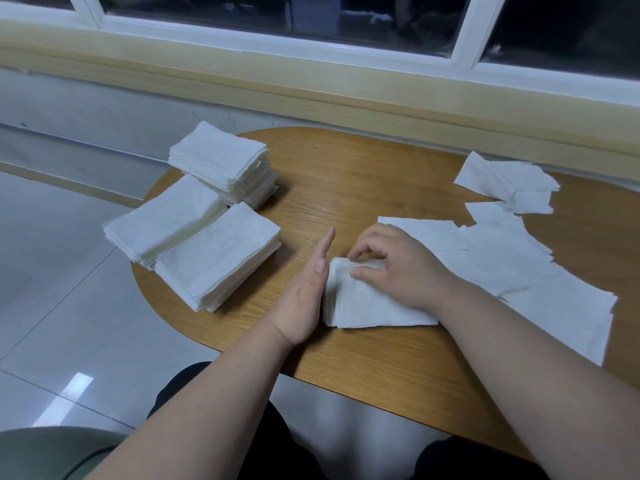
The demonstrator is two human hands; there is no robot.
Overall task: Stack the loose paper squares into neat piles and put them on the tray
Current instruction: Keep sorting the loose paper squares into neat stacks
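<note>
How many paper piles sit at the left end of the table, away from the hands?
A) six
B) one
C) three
C: a far pile, a middle pile and a near pile stand at the left end of the table. The small pile lies under the right hand, with the left hand flat against its side.
</note>
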